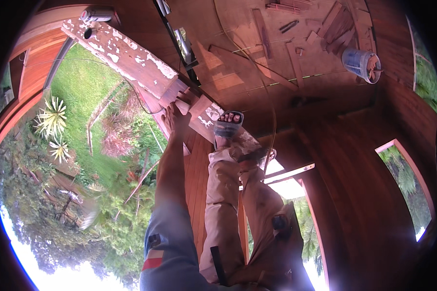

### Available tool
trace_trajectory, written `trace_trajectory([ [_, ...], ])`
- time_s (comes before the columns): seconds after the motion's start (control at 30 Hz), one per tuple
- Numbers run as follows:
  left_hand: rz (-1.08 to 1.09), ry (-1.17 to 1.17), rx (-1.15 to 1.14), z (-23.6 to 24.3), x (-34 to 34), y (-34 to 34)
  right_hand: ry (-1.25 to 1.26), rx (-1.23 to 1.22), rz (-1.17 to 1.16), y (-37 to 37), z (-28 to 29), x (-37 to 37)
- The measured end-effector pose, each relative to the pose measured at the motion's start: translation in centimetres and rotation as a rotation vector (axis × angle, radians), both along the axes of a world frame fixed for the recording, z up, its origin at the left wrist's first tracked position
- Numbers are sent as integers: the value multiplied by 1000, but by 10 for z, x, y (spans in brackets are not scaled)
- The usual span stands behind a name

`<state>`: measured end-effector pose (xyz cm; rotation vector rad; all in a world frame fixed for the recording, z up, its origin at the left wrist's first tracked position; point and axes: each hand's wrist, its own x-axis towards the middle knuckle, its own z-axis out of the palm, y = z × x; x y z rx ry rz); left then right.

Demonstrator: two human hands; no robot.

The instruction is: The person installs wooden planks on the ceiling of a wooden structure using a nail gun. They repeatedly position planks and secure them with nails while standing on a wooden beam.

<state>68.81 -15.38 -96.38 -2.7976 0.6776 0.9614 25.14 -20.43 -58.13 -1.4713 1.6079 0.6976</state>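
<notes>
My left arm reaches up from the lower edge, and my left hand (174, 120) is at the edge of a long plank with flaking white paint (126, 56). Its fingers close around the near end of a small wooden block (182, 105), partly hidden by the hand. Beside it on the plank lies a flat, reddish wooden piece (199, 105). My sandalled foot (228, 123) stands on the plank just right of the hand. My right hand does not show.
A can (96, 14) stands at the plank's far left end. Offcuts (337, 24) and strips lie on the board floor (238, 72), crossed by a cord (260, 72). A bucket with wood scraps (361, 65) is at right. Below the left opening lies a garden (82, 72).
</notes>
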Motion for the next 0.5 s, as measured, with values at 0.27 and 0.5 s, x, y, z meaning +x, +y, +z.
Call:
trace_trajectory([
  [0.27,100,149,-132,86,1,14,98,79,-104,-3,9,1],
  [0.5,703,1084,-914,199,-34,-7,-62,-41,-51,17,9,-32],
])
